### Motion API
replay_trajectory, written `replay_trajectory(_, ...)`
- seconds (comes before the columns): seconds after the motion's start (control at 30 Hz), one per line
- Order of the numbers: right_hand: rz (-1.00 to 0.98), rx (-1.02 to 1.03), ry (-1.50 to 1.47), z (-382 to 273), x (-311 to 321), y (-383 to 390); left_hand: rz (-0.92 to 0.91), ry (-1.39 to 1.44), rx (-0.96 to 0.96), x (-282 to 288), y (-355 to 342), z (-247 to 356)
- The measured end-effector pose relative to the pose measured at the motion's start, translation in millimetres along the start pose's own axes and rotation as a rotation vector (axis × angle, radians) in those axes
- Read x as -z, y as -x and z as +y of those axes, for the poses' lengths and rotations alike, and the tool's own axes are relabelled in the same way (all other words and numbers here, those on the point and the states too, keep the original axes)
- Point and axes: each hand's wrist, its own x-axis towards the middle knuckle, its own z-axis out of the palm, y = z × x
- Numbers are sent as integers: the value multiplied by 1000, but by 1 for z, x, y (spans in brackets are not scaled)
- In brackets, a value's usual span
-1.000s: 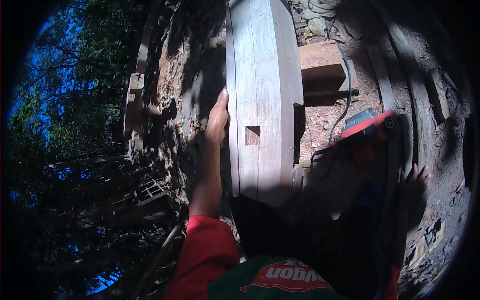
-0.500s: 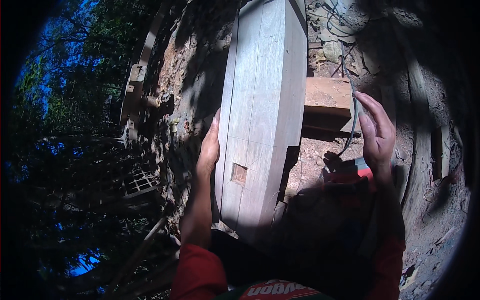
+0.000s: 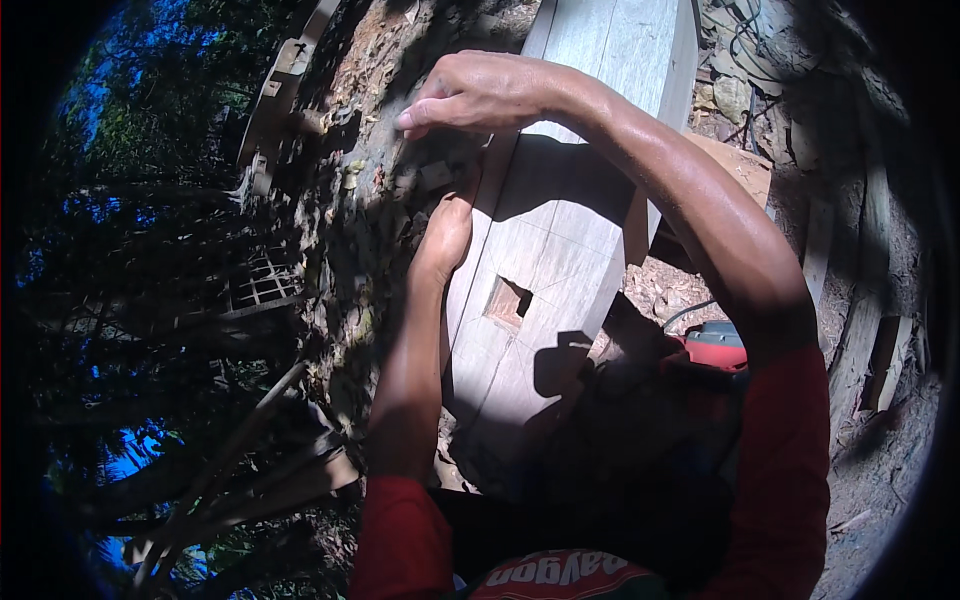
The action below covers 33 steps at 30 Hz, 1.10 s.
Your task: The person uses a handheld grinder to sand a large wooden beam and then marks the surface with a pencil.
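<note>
A thick pale wooden beam runs away from me, pencil lines drawn on its top. Near its closer end a square mortise hole is cut into it, with a dark opening at one side. My left hand grips the beam's left side, its fingers partly hidden against the edge. My right arm reaches across over the beam, so my right hand is above its left edge, farther out than the left. Its fingers are curled together with the thumb against them; the palm side is hidden. The arm's shadow falls on the wood.
A red and grey power tool lies on the ground right of the beam, beside a dark cord. A timber block sits under the beam's right side. Long timbers lie farther right; leaf-littered ground is on the left.
My right hand has swung from the right side, where its fingers were apart, across the beam to its left edge. The beam appears tilted toward the right, and the mortise now shows a dark opening.
</note>
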Motion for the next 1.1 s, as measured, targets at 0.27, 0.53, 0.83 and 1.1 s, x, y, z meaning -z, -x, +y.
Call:
replay_trajectory(0.27,20,-47,21,24,-8,-1,67,131,49,-5,12,6)
replay_trajectory(0.53,7,-95,137,37,14,-7,61,104,75,-5,11,11)
replay_trajectory(0.83,84,-155,268,82,63,-17,-60,213,-89,-15,14,32)
replay_trajectory(1.1,205,-178,272,107,103,-24,-44,213,-63,-11,17,39)
